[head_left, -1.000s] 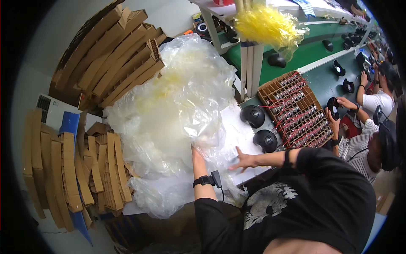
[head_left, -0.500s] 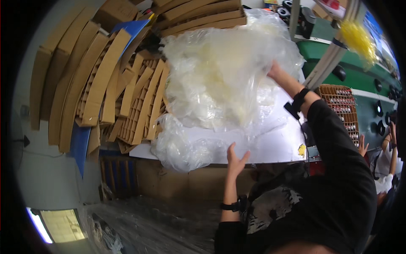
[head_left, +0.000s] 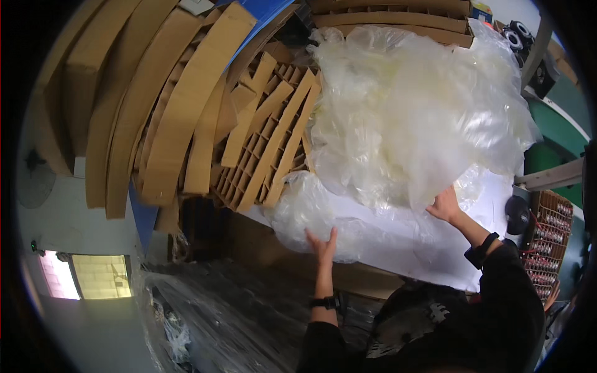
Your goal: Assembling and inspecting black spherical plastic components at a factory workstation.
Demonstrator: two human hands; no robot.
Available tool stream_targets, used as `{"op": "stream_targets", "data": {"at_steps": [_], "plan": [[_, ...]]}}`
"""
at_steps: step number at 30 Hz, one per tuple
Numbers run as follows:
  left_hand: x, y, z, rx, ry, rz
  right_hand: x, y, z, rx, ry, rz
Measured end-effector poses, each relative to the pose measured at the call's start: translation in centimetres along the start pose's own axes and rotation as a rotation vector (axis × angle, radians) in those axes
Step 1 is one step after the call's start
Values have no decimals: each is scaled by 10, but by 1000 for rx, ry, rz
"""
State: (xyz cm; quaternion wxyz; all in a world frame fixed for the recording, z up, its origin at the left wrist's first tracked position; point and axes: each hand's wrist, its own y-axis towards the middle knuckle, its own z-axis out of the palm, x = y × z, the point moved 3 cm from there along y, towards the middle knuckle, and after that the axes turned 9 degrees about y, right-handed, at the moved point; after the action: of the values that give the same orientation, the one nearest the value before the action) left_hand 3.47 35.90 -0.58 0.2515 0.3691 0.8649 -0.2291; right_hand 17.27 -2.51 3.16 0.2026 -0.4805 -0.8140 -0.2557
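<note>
A large heap of clear plastic bags (head_left: 410,118) fills the upper right of the frame. The film is thin, crumpled and faintly yellowish, with glossy folds catching the light, and it is piled high into a loose mound on the white table (head_left: 429,255). A smaller bulge of the same plastic (head_left: 305,208) sags over the table's near edge at centre frame. The left hand (head_left: 322,244) lies flat, fingers spread, against that lower bulge. The right hand (head_left: 444,205) presses the underside of the main heap at centre right.
</note>
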Motion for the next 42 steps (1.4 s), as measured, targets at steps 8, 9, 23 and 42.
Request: {"op": "stream_targets", "data": {"at_steps": [8,9,23,42], "plan": [[-128,87,180,362,-38,575,-78,35,31,15,56,-3],[-125,71,190,413,-47,613,-92,30,25,14,42,2],[-353,168,282,903,13,928,-120,-64,19,107,105,-127],[-303,143,255,577,81,773,126,-4,-133,236,558,-1228]]}}
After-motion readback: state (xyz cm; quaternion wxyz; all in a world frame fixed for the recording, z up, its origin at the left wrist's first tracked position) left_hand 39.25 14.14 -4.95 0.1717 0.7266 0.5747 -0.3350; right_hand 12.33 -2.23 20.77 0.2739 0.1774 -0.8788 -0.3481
